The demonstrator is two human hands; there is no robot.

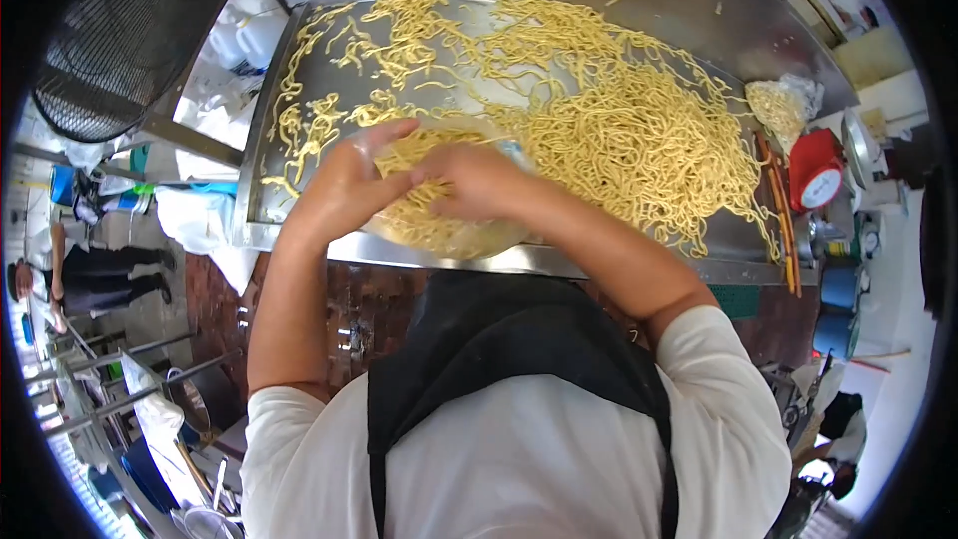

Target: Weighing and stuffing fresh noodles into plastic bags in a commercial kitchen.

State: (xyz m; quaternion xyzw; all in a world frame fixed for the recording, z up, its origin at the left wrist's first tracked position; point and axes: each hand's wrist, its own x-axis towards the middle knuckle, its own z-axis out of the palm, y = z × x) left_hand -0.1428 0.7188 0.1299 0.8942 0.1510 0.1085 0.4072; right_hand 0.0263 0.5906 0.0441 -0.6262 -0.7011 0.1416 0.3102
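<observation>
A clear plastic bag (479, 239) filled with yellow noodles lies at the front edge of a stainless steel tray table (524, 258). My left hand (348, 183) is at the bag's left side, thumb and fingers spread, with the bag's rim seemingly against it. Over the bag's opening, my right hand (471, 180) is blurred, its fingers among or just above the noodles; whether it grips any is not clear. A large heap of loose yellow noodles (644, 142) lies right of the bag. Thinner strands (404, 45) are scattered behind and to the left.
At the right stand a red dial scale (816, 165), a plastic bag of pale food pieces (778, 105) and wooden sticks (780, 217). White plastic (198, 221) hangs by the table's left end. A mesh basket (97, 75) is at upper left. Another person (97, 277) stands far left.
</observation>
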